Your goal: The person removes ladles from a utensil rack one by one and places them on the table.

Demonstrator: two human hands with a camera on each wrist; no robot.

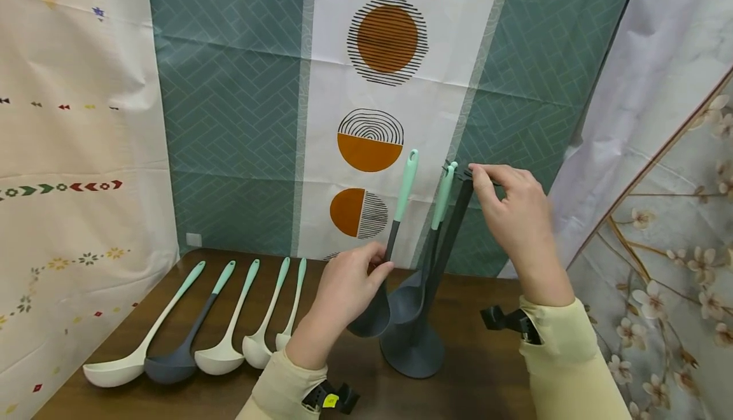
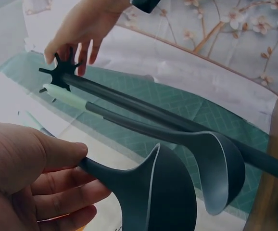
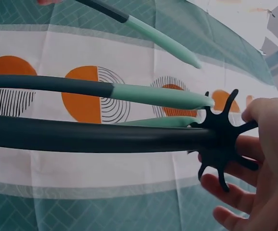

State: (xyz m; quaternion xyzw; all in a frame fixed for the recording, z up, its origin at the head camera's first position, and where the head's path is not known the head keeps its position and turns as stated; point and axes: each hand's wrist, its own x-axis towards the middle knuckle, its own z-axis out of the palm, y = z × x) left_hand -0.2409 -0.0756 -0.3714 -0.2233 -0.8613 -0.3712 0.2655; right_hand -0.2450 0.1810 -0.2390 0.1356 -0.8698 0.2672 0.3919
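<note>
My left hand pinches a dark grey ladle with a mint handle low on its shaft, thumb against the fingers. The ladle is upright, handle end up, its bowl large in the left wrist view. Just right of it stands a dark utensil stand with a round base and a star of hooks on top. My right hand grips these hooks between thumb and fingers. Another grey ladle hangs from the stand, and a second mint handle shows partly hidden behind the pole.
Several ladles lie in a row on the left of the brown wooden table: white ones such as the leftmost ladle and one grey ladle, all with mint handles. Patterned cloths hang behind and at both sides.
</note>
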